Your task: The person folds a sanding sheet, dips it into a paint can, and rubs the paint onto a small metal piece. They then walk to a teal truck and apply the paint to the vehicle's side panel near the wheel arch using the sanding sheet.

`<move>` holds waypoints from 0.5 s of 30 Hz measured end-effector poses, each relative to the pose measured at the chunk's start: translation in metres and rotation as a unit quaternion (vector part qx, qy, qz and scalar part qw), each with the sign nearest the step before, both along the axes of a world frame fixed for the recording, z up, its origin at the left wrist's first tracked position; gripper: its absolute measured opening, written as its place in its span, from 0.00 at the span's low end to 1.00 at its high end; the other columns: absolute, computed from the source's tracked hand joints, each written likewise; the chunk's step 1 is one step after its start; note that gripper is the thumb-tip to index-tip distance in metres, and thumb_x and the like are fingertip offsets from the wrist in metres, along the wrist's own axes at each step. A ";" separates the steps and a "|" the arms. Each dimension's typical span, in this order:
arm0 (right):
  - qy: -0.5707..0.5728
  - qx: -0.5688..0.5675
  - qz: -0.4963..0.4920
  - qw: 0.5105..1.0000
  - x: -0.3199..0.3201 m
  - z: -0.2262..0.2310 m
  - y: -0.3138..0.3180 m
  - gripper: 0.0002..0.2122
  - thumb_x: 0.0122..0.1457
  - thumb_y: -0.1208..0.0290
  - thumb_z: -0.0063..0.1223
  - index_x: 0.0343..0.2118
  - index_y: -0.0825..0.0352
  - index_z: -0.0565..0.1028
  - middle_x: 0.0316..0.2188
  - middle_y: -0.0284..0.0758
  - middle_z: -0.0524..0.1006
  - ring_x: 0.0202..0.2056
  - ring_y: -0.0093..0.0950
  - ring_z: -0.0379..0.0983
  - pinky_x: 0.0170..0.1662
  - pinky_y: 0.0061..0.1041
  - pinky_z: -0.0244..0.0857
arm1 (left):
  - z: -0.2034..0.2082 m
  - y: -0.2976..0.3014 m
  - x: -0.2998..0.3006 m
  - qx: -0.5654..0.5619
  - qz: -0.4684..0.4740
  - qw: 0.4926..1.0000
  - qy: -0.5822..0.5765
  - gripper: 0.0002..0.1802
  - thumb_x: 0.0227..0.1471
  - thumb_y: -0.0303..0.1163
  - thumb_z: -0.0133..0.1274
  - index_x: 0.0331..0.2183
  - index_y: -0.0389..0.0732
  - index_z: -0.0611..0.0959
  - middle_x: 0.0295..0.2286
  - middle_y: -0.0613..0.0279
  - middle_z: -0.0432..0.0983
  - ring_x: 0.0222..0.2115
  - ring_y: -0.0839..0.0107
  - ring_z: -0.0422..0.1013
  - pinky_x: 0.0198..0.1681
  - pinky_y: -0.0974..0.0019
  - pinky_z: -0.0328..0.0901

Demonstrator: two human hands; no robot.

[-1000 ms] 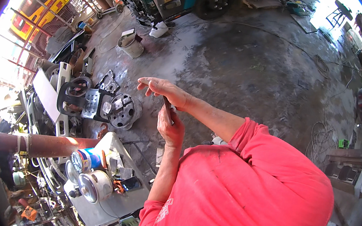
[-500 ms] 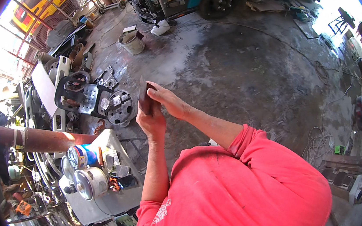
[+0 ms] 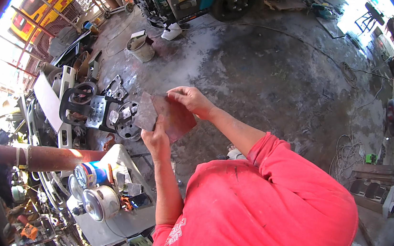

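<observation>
Item under inspection: a thin sheet [image 3: 175, 121], held in mid-air in front of the person, above the floor [image 3: 259, 76]. It shows a grey area on its left and a reddish-brown area on its right; from where I stand I cannot tell whether this is one folded sheet or two pieces together.

Grip: the left hand [image 3: 157, 142] is closed on the lower left edge, thumb laid over the near face. The right hand [image 3: 191, 101] pinches the top edge between thumb and fingers.

Handling, in my judgement: light, fairly stiff yet likely to bend, and prone to crease if squeezed mid-face. The surface looks matt, so slipping seems unlikely. Opposite edges are the sound places to hold, fingertips flat.

Surroundings: a round metal wheel [image 3: 130, 131] lies beyond the left hand; a bench [image 3: 94, 228] bearing a lidded pale can [image 3: 108, 200] stands nearer the person.
</observation>
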State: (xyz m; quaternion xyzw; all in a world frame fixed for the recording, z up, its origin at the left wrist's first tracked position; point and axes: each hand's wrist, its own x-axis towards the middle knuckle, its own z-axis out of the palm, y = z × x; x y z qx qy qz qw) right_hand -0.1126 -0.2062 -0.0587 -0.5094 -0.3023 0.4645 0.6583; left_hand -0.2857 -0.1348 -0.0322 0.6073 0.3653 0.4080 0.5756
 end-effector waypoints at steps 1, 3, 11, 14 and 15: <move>-0.051 -0.043 -0.032 0.997 -0.005 -0.005 -0.001 0.40 0.73 0.43 0.55 0.70 0.79 0.66 0.61 0.51 0.79 0.65 0.33 0.71 0.70 0.32 0.61 | 0.000 -0.003 0.001 0.098 -0.009 0.993 0.066 0.15 0.67 0.27 0.59 0.51 0.29 0.86 0.42 0.52 0.88 0.41 0.66 0.83 0.47 0.61 0.74; -0.147 0.012 -0.124 0.981 -0.032 -0.016 0.005 0.41 0.73 0.40 0.53 0.69 0.79 0.67 0.62 0.51 0.78 0.65 0.34 0.71 0.70 0.33 0.61 | -0.001 -0.009 0.008 0.148 -0.034 0.986 0.072 0.15 0.68 0.29 0.58 0.51 0.30 0.87 0.41 0.52 0.88 0.41 0.67 0.82 0.46 0.61 0.74; 0.337 0.053 -0.032 0.939 -0.013 -0.033 0.024 0.29 0.75 0.41 0.46 0.63 0.63 0.72 0.55 0.42 0.79 0.50 0.36 0.81 0.56 0.41 0.76 | 0.005 -0.031 0.006 0.206 -0.083 0.961 0.166 0.14 0.69 0.32 0.58 0.50 0.34 0.87 0.38 0.48 0.88 0.36 0.55 0.84 0.43 0.56 0.76; 0.364 0.057 0.024 0.929 0.012 -0.022 0.018 0.35 0.72 0.34 0.46 0.71 0.55 0.63 0.57 0.43 0.76 0.46 0.45 0.81 0.45 0.50 0.78 | 0.011 -0.046 -0.008 0.442 -0.086 0.880 0.151 0.22 0.55 0.23 0.62 0.53 0.38 0.87 0.45 0.47 0.86 0.45 0.48 0.83 0.49 0.54 0.78; 0.368 0.055 0.040 0.927 0.014 -0.018 0.016 0.34 0.73 0.35 0.45 0.72 0.54 0.62 0.58 0.43 0.76 0.47 0.45 0.81 0.45 0.50 0.79 | 0.012 -0.051 -0.012 0.469 -0.107 0.861 0.163 0.31 0.44 0.20 0.63 0.54 0.39 0.87 0.50 0.49 0.85 0.50 0.53 0.82 0.52 0.54 0.78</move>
